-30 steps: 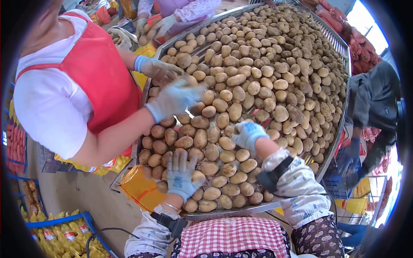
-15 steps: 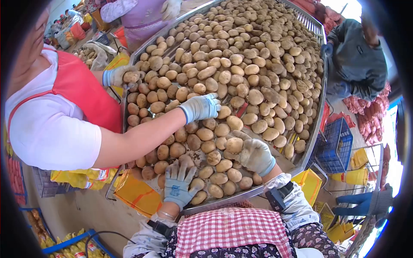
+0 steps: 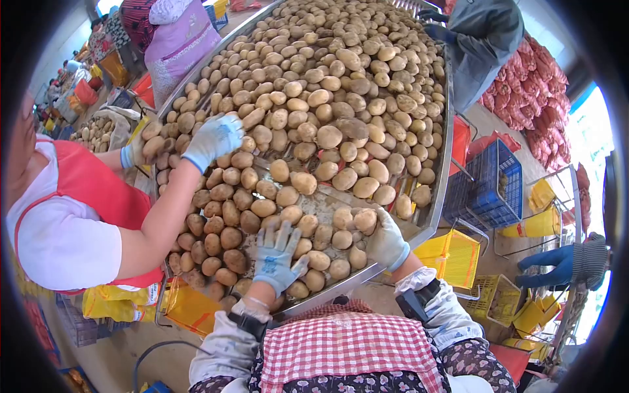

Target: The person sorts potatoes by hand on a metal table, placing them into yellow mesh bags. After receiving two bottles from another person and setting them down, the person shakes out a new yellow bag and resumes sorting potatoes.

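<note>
Potatoes [image 3: 318, 98] are spread over a metal table [image 3: 347, 283] in front of me. My left hand [image 3: 275, 259], in a light glove, lies on potatoes near the front edge with its fingers spread. A potato [image 3: 365, 221] is gripped in my gloved right hand [image 3: 388, 243], just above the table's right front corner. Several loose potatoes [image 3: 319, 260] lie between my two hands. Bare patches of the table show beyond them.
At the left a co-worker in a red apron reaches a gloved hand [image 3: 215, 141] over the potatoes. Another person [image 3: 481, 49] stands at the far right. Blue crates [image 3: 491, 183], a yellow container [image 3: 449, 259] and red mesh sacks [image 3: 527, 85] stand to the right.
My view has shifted, so the table appears further left. My right hand still grips a potato, now nearer the table's edge. The co-worker's nearer hand has drawn back from my hands.
</note>
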The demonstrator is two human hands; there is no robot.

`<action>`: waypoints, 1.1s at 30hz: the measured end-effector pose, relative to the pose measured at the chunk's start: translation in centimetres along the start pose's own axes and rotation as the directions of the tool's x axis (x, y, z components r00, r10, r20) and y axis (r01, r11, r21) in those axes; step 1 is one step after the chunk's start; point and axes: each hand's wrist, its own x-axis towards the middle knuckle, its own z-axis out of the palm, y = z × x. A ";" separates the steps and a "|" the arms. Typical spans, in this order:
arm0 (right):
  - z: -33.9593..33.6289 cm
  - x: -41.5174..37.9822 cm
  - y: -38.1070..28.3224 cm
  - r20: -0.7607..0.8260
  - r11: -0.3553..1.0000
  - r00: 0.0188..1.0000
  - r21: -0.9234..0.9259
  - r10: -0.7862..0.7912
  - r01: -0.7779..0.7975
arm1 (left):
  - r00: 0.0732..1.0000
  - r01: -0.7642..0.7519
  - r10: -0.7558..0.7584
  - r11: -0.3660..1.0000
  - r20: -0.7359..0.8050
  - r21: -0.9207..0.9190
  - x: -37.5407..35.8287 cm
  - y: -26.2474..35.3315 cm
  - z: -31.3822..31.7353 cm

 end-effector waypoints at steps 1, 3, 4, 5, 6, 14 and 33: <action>-1.2 0.1 0.0 0.001 0.995 0.997 -0.057 -0.076 0.076 | 1.000 -0.008 0.008 1.000 0.012 0.005 -0.7 0.3 -0.8; -1.8 -1.1 -2.6 0.164 0.937 0.974 0.285 0.159 -0.201 | 0.950 0.289 -0.281 0.956 0.135 -0.043 -2.0 0.5 -2.6; -2.1 -1.5 -3.1 0.173 0.914 0.973 0.351 0.152 -0.205 | 0.914 0.387 -0.377 0.921 0.152 -0.045 -3.0 0.5 -3.1; -3.1 -1.4 -3.2 0.171 0.911 0.974 0.361 0.145 -0.199 | 0.868 0.481 -0.469 0.875 0.166 -0.046 -3.9 0.2 -3.3; -4.2 -1.1 -3.0 0.207 0.926 0.970 0.324 0.129 -0.193 | 0.885 0.462 -0.448 0.880 0.129 -0.114 -4.5 -0.2 -3.3; -8.6 -0.7 -5.2 -0.015 0.930 0.982 0.325 0.188 -0.173 | 0.994 0.066 -0.062 0.997 -0.095 0.039 2.9 3.3 -0.3; -25.0 -9.4 -6.9 -0.279 0.865 0.913 0.484 0.297 -0.133 | 0.926 0.339 -0.359 0.927 0.114 0.162 -0.2 3.3 0.9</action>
